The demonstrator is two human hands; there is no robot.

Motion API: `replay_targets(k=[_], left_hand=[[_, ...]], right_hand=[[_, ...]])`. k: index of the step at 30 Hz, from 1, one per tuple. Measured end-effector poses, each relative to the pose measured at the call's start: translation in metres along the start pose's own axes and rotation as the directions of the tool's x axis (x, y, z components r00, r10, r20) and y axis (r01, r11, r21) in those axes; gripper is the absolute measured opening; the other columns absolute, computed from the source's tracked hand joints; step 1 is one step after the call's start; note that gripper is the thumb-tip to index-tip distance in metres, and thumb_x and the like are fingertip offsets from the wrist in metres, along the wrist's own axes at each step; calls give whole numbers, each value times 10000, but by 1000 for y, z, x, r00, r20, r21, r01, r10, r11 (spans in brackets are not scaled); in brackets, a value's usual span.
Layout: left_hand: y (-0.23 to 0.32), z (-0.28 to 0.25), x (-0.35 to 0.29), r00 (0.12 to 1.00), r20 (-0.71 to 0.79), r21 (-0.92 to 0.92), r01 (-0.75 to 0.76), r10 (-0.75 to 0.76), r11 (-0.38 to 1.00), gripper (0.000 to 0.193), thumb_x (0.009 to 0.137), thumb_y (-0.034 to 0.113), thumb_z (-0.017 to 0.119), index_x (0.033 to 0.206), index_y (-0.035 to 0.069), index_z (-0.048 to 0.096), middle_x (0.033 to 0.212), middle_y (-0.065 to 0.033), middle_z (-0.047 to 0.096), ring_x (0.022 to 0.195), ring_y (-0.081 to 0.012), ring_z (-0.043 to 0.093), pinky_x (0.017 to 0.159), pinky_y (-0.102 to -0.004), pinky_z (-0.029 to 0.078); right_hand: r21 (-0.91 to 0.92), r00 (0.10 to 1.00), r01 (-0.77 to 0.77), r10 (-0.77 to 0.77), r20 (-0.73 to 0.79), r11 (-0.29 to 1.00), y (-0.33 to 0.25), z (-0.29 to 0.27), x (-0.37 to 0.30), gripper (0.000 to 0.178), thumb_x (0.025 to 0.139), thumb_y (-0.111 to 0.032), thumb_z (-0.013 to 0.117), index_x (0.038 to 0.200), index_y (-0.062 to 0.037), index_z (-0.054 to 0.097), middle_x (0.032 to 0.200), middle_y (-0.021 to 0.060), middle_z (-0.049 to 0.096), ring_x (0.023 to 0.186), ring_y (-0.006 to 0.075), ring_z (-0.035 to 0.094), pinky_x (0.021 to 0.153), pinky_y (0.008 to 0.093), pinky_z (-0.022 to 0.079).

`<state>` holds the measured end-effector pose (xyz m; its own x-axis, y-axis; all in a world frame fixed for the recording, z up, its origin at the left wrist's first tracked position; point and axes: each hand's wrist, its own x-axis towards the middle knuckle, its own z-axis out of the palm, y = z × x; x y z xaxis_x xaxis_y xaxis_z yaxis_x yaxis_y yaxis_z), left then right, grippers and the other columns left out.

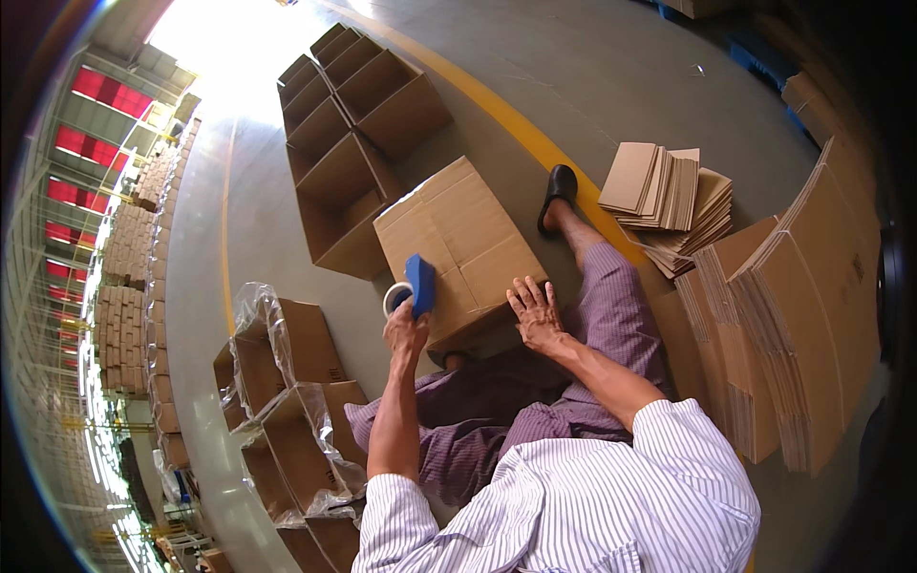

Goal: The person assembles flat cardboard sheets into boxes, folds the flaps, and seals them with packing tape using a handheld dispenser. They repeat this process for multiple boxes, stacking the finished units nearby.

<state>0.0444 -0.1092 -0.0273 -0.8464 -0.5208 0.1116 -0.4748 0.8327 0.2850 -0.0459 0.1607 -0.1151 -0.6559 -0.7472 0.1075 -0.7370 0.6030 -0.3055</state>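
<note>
A closed brown cardboard box point(468, 244) stands on the floor in front of my legs. My left hand point(406, 331) grips a blue tape dispenser point(420, 283) with a roll of tape point(396, 299) in it, at the left edge of the box top. Flat on the near right edge of the same box lies my right hand point(538, 313), fingers spread and nothing in it. The underside of the dispenser is hidden, so I cannot tell whether tape runs from it onto the cardboard.
Open boxes point(349, 196) stand in two rows beyond on the left. Nearer left are more open boxes point(296, 420) with clear plastic film. To the right are small cardboard sheets point(659, 181) in a pile and tall stacks of flattened cartons point(802, 296). A yellow line point(497, 105) crosses the floor.
</note>
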Motion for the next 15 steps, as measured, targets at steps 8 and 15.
replay_targets(k=[8,15], left_hand=[[-112,-113,-117,921,-114,-596,238,-374,767,149,824,98,751,872,29,628,753,24,585,662,-73,527,612,-245,451],[-129,-162,-192,597,-430,-721,225,-677,655,190,845,136,751,884,4,621,843,-39,636,723,-128,573,675,-292,504]], right_hand=[[6,941,323,-322,105,946,-48,19,24,811,810,-159,643,1505,-16,249,1603,147,172,1493,301,140,1185,547,113],[-20,883,328,-300,360,944,-62,-5,45,920,762,-314,727,1505,-23,267,1606,147,179,1489,311,154,1179,535,160]])
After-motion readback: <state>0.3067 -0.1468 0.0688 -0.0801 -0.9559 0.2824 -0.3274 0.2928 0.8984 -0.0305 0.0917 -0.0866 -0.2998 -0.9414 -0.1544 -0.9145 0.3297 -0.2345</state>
